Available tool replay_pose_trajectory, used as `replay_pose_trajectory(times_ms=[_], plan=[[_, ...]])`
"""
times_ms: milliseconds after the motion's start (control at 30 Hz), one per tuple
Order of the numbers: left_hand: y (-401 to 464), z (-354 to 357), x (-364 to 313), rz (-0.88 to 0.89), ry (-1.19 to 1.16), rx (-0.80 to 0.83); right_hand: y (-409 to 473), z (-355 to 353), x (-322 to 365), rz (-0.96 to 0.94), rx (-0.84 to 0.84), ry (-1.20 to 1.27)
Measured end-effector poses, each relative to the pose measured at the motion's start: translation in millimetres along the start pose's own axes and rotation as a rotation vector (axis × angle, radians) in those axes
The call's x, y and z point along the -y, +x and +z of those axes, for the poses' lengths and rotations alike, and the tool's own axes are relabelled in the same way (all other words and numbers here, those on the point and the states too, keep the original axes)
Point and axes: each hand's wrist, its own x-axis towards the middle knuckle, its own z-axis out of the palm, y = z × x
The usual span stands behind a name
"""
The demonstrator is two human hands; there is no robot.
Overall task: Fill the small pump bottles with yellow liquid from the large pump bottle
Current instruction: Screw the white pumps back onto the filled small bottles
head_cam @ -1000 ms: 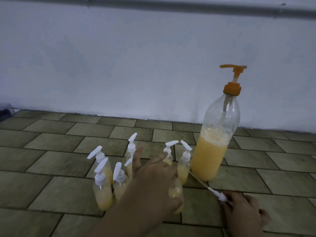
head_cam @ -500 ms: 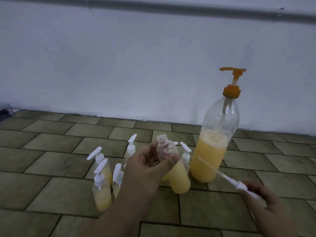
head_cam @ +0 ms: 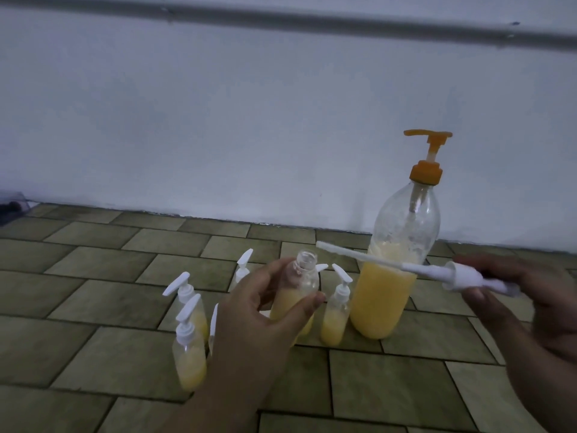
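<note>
My left hand (head_cam: 265, 310) grips a small clear bottle (head_cam: 299, 285) with an open neck, partly filled with yellow liquid and held above the floor. My right hand (head_cam: 537, 301) holds a white pump head (head_cam: 449, 275) whose long dip tube (head_cam: 359, 256) points left toward the open neck, ending just right of it. The large bottle (head_cam: 393, 276) with an orange pump (head_cam: 427, 157) stands behind, about half full of yellow liquid. Several small capped pump bottles (head_cam: 189, 348) with yellow liquid stand on the tiles around my left hand.
The floor is olive-green tile (head_cam: 93, 276). A white wall (head_cam: 249, 120) rises close behind the bottles, with a grey pipe (head_cam: 312, 17) running along its top. A dark object (head_cam: 11, 207) sits at the far left edge.
My left hand lifted the open small bottle off the floor. My right hand raised the pump head, swinging its tube up and level toward the bottle's neck.
</note>
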Motion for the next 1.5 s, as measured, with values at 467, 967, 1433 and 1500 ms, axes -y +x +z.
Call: replay_pose_trajectory(times_ms=[467, 967, 1433, 1500], plan=[[0, -6, 11, 0.423, 0.465, 0.138, 41, -26, -92, -0.361, 0.386, -0.361], [-5, 4, -12, -0.131, -0.222, 0.235, 40, 62, 63, 0.228, 0.497, 0.62], [-11, 8, -12, -0.103, -0.173, 0.242, 23, 69, 63, 0.431, 0.409, 0.884], [-11, 8, -13, -0.113, -0.187, 0.236, 19, 71, 61, 0.491, 0.387, 0.973]])
